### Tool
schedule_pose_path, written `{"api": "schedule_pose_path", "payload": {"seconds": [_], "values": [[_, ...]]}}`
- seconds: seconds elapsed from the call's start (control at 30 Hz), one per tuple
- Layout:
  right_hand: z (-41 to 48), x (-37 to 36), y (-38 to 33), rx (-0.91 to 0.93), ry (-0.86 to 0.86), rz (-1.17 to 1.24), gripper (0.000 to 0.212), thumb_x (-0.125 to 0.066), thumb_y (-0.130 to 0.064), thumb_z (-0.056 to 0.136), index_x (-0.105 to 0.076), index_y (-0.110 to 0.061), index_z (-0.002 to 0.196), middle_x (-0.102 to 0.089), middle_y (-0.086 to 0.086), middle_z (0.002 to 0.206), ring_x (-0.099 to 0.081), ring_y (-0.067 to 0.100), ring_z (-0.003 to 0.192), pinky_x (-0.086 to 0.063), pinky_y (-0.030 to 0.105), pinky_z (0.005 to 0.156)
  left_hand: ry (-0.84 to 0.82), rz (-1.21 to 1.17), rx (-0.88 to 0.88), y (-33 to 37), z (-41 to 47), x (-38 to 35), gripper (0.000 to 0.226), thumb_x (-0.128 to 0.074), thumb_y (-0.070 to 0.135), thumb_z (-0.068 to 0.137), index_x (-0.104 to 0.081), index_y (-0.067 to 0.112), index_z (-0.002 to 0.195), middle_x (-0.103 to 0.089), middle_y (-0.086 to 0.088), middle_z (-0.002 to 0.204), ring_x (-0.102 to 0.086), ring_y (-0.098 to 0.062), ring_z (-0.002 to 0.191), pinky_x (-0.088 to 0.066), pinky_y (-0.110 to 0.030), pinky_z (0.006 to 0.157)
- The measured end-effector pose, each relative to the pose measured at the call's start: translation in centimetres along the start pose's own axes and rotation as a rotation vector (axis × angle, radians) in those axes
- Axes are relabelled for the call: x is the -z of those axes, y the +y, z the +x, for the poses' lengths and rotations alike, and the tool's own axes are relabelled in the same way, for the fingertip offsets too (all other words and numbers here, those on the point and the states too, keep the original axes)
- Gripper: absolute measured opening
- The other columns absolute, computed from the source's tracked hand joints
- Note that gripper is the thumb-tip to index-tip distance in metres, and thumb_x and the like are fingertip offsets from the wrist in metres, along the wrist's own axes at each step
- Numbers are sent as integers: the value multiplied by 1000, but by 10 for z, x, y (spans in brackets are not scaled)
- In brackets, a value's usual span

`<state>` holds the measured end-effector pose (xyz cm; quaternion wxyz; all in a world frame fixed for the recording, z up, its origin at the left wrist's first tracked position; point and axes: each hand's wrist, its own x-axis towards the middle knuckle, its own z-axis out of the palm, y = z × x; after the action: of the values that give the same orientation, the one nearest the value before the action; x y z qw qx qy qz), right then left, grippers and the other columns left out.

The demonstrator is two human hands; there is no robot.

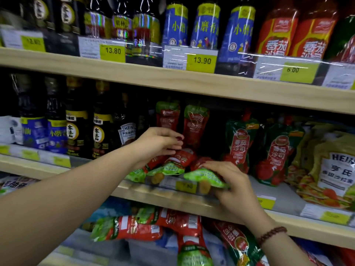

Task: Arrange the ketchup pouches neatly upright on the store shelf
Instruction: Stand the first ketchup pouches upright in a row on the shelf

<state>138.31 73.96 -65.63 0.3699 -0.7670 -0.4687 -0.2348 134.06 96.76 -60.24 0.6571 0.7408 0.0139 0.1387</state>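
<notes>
Right hand [228,181] grips a fallen pouch [205,176]; left hand [159,143] curls over a second pouch [178,160], hold unclear. Next, it likely needs standing up.

Two hands: left hand [159,143], right hand [230,181]. One bracelet [271,235]. Two wooden boards [115,66] cross the view. Small pouches [168,116] on the lower board — five, two upright and three lying. At least three more lie beneath it, too blurred to count surely. Big pouches [240,144]: two, upright. Heinz bags [334,169]: one plain, any behind it unclear. Up top, blue bottles [176,25] number three, red bottles [276,31] two. Price tags [201,60] with readable figures on the upper board — four. Dark bottles [76,129] are too murky to count.
</notes>
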Motion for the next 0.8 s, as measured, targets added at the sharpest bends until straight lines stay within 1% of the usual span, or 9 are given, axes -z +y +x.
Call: {"api": "schedule_pose_path", "payload": {"seconds": [0.1, 0.17, 0.23, 0.3, 0.4, 0.47, 0.63, 0.73, 0.8], "values": [[17, 10, -9, -130, 87, 177, 51, -71, -3, 76, -62, -49, 96, -65, -34, 94, -61, -4, 96, -49, 13, 80, -42, 25, -37, -3, 0, 1, 26, -55, -1, 86, -69, 18, 97, -71, -7, 105, -67, -12, 99, -54, -25, 82], [31, 16, -12, -215, 102, 268, 40, -70, -9, 79, -62, -48, 86, -66, -37, 82, -63, -10, 85, -48, 6, 67, -100, 62, -80, -4, 0, -2, 41, -54, -11, 79, -66, 23, 100, -68, -4, 109, -64, -11, 104, -52, -23, 83], [42, 19, -11, -296, 104, 361, 27, -71, -10, 78, -65, -37, 78, -70, -23, 73, -65, -7, 75, -50, 9, 59, -172, 89, -108, -4, 2, -8, 53, -56, -17, 73, -62, 26, 104, -65, -3, 114, -60, -11, 109, -52, -22, 81], [52, 18, -10, -397, 100, 454, 15, -71, -11, 78, -68, -26, 76, -72, -10, 73, -68, 2, 71, -53, 15, 57, -226, 102, -99, -4, 5, -15, 55, -64, -13, 71, -59, 26, 109, -65, -2, 116, -61, -14, 110, -54, -27, 81], [59, 12, -5, -511, 112, 552, 7, -70, -12, 79, -69, -18, 81, -73, -2, 78, -71, 11, 71, -57, 23, 60, -214, 161, -70, -5, 12, -27, 50, -74, 3, 72, -59, 25, 114, -66, -1, 114, -63, -19, 106, -52, -39, 91], [58, 9, -1, -567, 132, 607, 5, -68, -14, 81, -69, -16, 85, -74, 0, 81, -71, 12, 73, -57, 23, 61, -190, 177, -63, -5, 17, -35, 45, -76, 5, 71, -62, 28, 107, -65, 0, 111, -62, -18, 105, -51, -38, 93], [41, 8, 10, -602, 92, 615, 16, -65, -25, 84, -65, -25, 101, -72, -5, 97, -68, 4, 85, -53, 15, 63, -171, 197, -70, -11, 27, -50, 46, -78, -2, 65, -62, 28, 97, -68, 3, 100, -64, -12, 97, -53, -30, 85], [20, 10, 15, -612, 92, 356, 40, -73, -36, 73, -58, -23, 108, -65, -8, 96, -64, 6, 85, -51, 13, 61, -159, 217, -74, -12, 30, -52, 45, -80, 3, 64, -62, 29, 96, -67, 8, 97, -62, -5, 93, -50, -18, 76], [4, 10, 13, -604, 34, 155, 48, -74, -51, 61, -58, -28, 100, -63, -12, 85, -61, 5, 78, -49, 14, 58, -162, 220, -59, -13, 32, -52, 45, -81, 5, 65, -61, 26, 100, -67, 5, 101, -63, -8, 96, -51, -21, 78]]}}
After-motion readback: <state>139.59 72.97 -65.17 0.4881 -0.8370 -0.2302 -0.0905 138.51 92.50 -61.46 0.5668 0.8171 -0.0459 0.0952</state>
